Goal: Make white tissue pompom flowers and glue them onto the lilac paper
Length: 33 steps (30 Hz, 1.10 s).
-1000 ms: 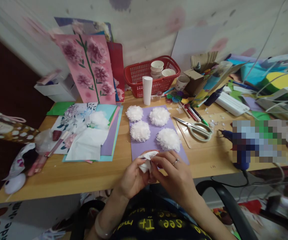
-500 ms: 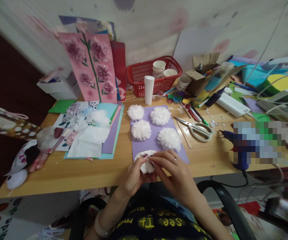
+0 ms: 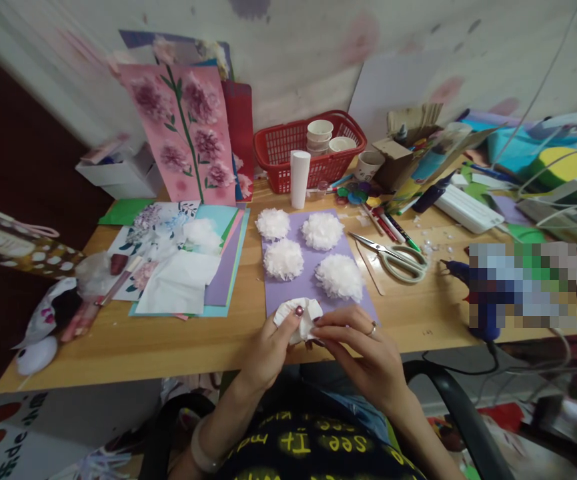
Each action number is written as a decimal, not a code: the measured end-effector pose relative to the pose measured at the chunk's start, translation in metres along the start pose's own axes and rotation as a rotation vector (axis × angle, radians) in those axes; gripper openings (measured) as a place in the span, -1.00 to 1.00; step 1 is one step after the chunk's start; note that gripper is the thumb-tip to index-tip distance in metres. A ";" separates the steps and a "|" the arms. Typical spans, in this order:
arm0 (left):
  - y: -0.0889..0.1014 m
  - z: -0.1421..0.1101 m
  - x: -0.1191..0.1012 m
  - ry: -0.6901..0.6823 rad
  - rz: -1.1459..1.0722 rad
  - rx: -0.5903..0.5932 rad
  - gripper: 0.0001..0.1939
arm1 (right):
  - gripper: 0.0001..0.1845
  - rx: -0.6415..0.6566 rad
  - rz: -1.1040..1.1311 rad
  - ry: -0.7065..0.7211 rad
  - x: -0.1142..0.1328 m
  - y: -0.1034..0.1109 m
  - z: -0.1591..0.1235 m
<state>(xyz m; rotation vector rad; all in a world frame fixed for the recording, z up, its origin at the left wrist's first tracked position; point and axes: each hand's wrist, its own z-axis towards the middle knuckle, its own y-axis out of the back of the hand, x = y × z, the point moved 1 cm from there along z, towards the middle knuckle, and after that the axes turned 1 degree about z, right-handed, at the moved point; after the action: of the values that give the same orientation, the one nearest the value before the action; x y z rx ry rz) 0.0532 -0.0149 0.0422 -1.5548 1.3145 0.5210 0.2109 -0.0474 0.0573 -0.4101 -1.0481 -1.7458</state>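
Note:
My left hand (image 3: pixel 267 352) is closed on a round, layered piece of white tissue paper (image 3: pixel 288 311), with the thumb pressed on its top. At its right edge my right hand (image 3: pixel 361 347) pinches the same tissue paper between thumb and fingers. Just beyond lies a purple sheet of paper (image 3: pixel 298 293). Several fluffy white tissue paper flowers are on or beside that sheet; the nearest flower (image 3: pixel 339 278) is to the right, and another flower (image 3: pixel 283 259) lies to the left. The undersides of both hands are hidden.
Scissors (image 3: pixel 395 259) and a wooden stick (image 3: pixel 371 268) lie right of the purple sheet. A blue glue gun (image 3: pixel 483 293) is further right. Behind stand a white roll (image 3: pixel 299 179) and a red basket (image 3: pixel 278 150) with paper cups. Coloured papers (image 3: pixel 223 287) lie left.
My right hand has shifted a little to the right and now grips the tissue paper's right edge. The left thumb lies flatter across the top, and more of the white paper shows.

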 end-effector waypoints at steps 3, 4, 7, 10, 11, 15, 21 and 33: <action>0.000 0.000 0.003 -0.037 0.040 0.009 -0.61 | -0.73 -0.033 0.002 0.008 0.000 0.000 0.001; 0.000 0.001 0.004 -0.062 0.061 -0.006 -0.62 | -0.74 -0.048 0.004 0.002 0.000 0.000 0.002; -0.002 0.001 0.008 -0.117 0.108 -0.057 -0.65 | -0.74 -0.074 -0.019 -0.006 0.003 -0.002 0.006; -0.008 0.001 0.010 -0.058 0.049 -0.063 -0.61 | -0.72 -0.094 -0.108 0.028 0.006 -0.007 0.008; -0.010 0.001 0.010 -0.021 0.007 -0.068 -0.59 | -0.72 -0.114 -0.143 0.034 0.006 -0.009 0.008; -0.014 -0.002 0.006 0.099 -0.184 -0.132 -0.55 | -0.76 -0.248 -0.236 0.015 0.006 -0.018 0.006; -0.012 -0.004 0.001 0.089 -0.342 -0.025 -0.57 | -0.80 -0.247 -0.317 -0.018 0.003 -0.020 0.006; -0.009 0.000 0.004 -0.137 -0.109 -0.143 -0.63 | -0.85 -0.218 0.271 -0.466 -0.006 -0.022 -0.007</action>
<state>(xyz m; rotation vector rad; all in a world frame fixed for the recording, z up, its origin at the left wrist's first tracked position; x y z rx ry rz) 0.0629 -0.0180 0.0427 -1.6668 1.1025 0.6523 0.1949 -0.0473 0.0391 -1.0858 -1.0632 -1.5563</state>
